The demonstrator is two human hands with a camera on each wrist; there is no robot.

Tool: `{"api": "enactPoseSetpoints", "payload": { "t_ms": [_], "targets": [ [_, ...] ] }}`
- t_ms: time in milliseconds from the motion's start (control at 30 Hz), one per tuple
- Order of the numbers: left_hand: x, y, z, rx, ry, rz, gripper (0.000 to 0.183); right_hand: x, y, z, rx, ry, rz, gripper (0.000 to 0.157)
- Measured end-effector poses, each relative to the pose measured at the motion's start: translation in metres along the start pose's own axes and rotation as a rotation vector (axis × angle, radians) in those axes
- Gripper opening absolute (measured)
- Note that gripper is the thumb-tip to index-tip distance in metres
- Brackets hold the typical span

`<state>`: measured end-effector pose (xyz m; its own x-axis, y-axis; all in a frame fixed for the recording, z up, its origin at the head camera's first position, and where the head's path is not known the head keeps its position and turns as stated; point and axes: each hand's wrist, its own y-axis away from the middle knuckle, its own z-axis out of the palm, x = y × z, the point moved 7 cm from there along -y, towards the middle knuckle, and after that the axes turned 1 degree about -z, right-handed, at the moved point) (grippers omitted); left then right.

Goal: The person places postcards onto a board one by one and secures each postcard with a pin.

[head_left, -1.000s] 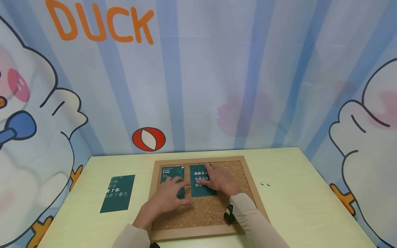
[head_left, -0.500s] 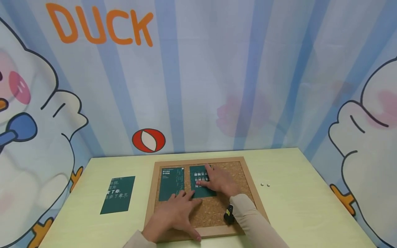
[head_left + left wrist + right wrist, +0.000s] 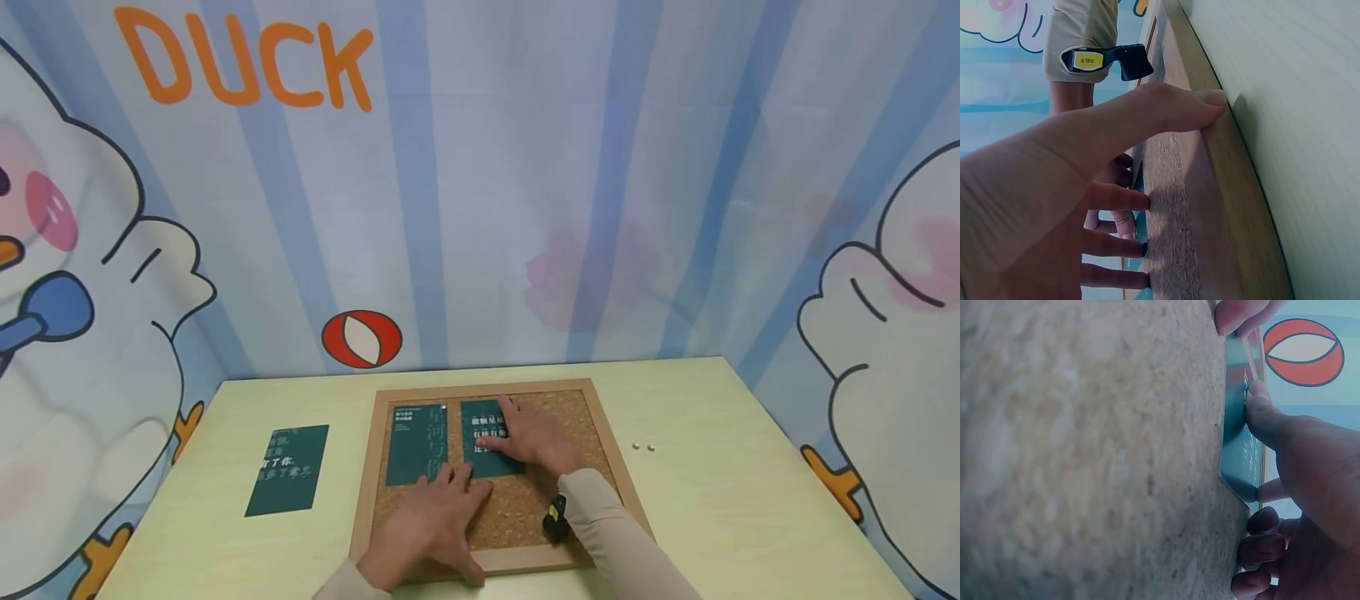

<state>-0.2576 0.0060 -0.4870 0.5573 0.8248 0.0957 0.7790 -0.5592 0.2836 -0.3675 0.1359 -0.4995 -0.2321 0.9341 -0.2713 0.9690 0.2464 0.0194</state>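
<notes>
A wood-framed cork board lies on the table. On its left part is a dark green card, with a small shiny pin at its top right corner. Beside it lies a second green card with white writing. My right hand rests on this second card, thumb and index finger touching its face and covering its right side. Spread out over the lower left of the board is my left hand. Its thumb touches the front wooden frame, and its fingertips reach the cork near the cards.
A third green card lies on the table left of the board. Two small silver pins sit on the table to the right. A printed curtain stands behind and along both sides of the table.
My left hand has drawn back from over the left card toward the board's front edge, uncovering that card. The right hand has stayed on the second card.
</notes>
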Motion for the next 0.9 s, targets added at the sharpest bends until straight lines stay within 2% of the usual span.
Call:
{"api": "enactPoseSetpoints", "payload": {
  "t_ms": [233, 533, 733, 900],
  "targets": [
    [-0.001, -0.003, 0.006, -0.037, 0.016, -0.022, 0.114, 0.001, 0.001, 0.000, -0.004, -0.075, -0.032, 0.078],
    [0.000, -0.003, 0.002, -0.005, -0.001, -0.015, 0.115, 0.009, -0.002, -0.002, 0.048, -0.123, -0.065, 0.074],
    [0.002, -0.004, 0.000, -0.007, -0.014, -0.014, 0.116, 0.027, 0.008, -0.014, 0.075, -0.190, -0.073, 0.065],
    [0.000, -0.005, 0.003, -0.032, -0.011, -0.036, 0.115, 0.056, 0.025, -0.030, 0.108, -0.206, -0.058, 0.064]
  ]
}}
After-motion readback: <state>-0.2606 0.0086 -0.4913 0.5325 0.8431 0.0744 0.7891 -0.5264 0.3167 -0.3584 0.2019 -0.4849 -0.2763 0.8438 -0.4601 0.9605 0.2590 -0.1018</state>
